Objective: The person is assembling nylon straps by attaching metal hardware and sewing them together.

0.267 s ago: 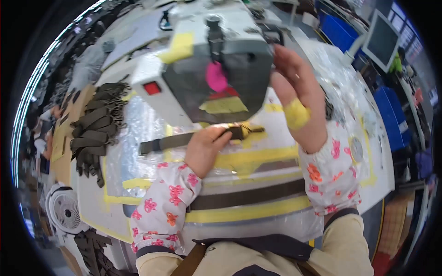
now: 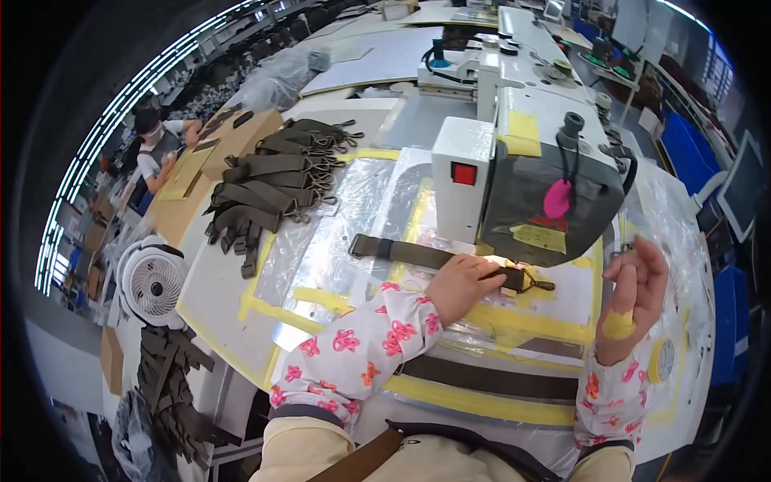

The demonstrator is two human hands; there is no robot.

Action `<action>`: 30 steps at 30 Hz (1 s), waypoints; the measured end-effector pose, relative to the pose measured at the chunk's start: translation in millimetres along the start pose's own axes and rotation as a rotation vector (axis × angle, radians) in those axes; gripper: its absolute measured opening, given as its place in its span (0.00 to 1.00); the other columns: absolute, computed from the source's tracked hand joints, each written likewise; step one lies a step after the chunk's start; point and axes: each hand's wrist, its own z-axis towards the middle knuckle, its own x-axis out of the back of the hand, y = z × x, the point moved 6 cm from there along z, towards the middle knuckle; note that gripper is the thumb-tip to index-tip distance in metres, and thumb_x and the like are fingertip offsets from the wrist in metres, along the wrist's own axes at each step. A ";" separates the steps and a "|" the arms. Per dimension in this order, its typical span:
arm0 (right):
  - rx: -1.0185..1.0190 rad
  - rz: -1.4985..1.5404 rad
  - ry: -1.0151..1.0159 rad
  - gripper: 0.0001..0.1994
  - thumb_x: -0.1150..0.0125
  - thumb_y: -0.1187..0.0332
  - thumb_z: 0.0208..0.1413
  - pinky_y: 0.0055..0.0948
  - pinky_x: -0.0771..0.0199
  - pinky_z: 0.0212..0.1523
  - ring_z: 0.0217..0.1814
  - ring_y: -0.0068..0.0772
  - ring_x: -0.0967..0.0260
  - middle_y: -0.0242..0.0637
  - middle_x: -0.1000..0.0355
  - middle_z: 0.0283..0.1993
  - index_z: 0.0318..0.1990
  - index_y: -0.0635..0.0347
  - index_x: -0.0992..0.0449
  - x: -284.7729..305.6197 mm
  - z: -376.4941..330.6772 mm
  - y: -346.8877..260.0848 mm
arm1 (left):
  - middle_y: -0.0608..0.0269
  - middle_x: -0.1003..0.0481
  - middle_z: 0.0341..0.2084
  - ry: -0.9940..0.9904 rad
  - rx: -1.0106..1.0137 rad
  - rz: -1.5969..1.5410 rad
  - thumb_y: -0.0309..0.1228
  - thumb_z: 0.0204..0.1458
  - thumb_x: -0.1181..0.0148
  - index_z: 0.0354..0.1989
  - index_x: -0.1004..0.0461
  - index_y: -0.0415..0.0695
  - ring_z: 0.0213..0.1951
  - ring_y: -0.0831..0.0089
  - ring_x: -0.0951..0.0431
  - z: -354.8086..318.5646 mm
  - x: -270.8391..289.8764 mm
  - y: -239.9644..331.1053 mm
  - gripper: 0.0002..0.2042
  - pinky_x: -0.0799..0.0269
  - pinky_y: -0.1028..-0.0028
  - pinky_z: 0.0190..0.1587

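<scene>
A dark olive webbing strap (image 2: 414, 252) lies across the sewing machine's bed, a buckle at its left end and a metal snap hook (image 2: 545, 285) at its right. My left hand (image 2: 464, 287) grips it near the hook end, fingers laid over the webbing just below the lit needle area. The sewing machine head (image 2: 554, 197) covers the needle itself. To the right of the machine my right hand (image 2: 638, 301) is raised, fingers loosely curled and apart, with yellow tape around the thumb. Nothing clearly shows in it.
A pile of similar straps with hooks (image 2: 277, 177) lies to the left. A small white fan (image 2: 154, 285) stands beyond the table's left edge, with more dark straps (image 2: 173, 386) below it. A roll of tape (image 2: 663, 360) sits at right. A co-worker (image 2: 161, 153) is at far left.
The view has swung left, so the machine appears farther right. My right hand has come away from the machine head's right side and lowered. My left hand stays on the strap.
</scene>
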 end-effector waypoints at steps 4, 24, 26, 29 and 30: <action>0.023 -0.456 -0.017 0.15 0.50 0.76 0.51 0.26 0.37 0.41 0.36 0.28 0.35 0.37 0.33 0.34 0.48 0.67 0.36 14.8 -3.4 18.3 | 0.62 0.30 0.42 0.034 0.051 0.048 0.25 0.41 0.48 0.41 0.29 0.45 0.46 0.66 0.31 -8.9 18.6 -8.1 0.15 0.39 0.68 0.50; 0.227 -0.715 -0.942 0.09 0.47 0.74 0.38 0.38 0.33 0.30 0.30 0.47 0.35 0.45 0.34 0.31 0.30 0.64 0.36 -36.3 -53.8 122.0 | 0.61 0.30 0.25 0.098 0.233 0.195 0.23 0.35 0.47 0.34 0.26 0.48 0.31 0.61 0.29 -17.5 60.2 -70.7 0.13 0.33 0.65 0.33; 0.425 -0.647 -0.958 0.09 0.48 0.75 0.37 0.37 0.30 0.29 0.30 0.48 0.34 0.49 0.36 0.38 0.29 0.65 0.37 -47.6 -68.5 96.3 | 0.61 0.29 0.27 0.101 0.149 0.235 0.23 0.36 0.48 0.34 0.27 0.46 0.31 0.62 0.29 -39.2 88.8 -77.9 0.13 0.34 0.68 0.33; 0.466 -0.529 -1.046 0.11 0.44 0.75 0.34 0.33 0.30 0.27 0.30 0.40 0.33 0.46 0.36 0.37 0.29 0.66 0.35 -96.1 -88.6 64.1 | 0.62 0.29 0.29 0.096 0.135 0.390 0.22 0.35 0.47 0.32 0.27 0.45 0.32 0.64 0.29 -74.4 126.7 -86.4 0.12 0.35 0.69 0.35; 0.517 -0.615 -0.968 0.10 0.45 0.75 0.35 0.31 0.30 0.28 0.32 0.39 0.34 0.45 0.36 0.38 0.29 0.66 0.35 -111.2 -91.7 64.6 | 0.64 0.29 0.28 0.079 0.148 0.499 0.22 0.34 0.46 0.32 0.27 0.46 0.32 0.65 0.29 -81.7 136.4 -95.3 0.13 0.36 0.68 0.38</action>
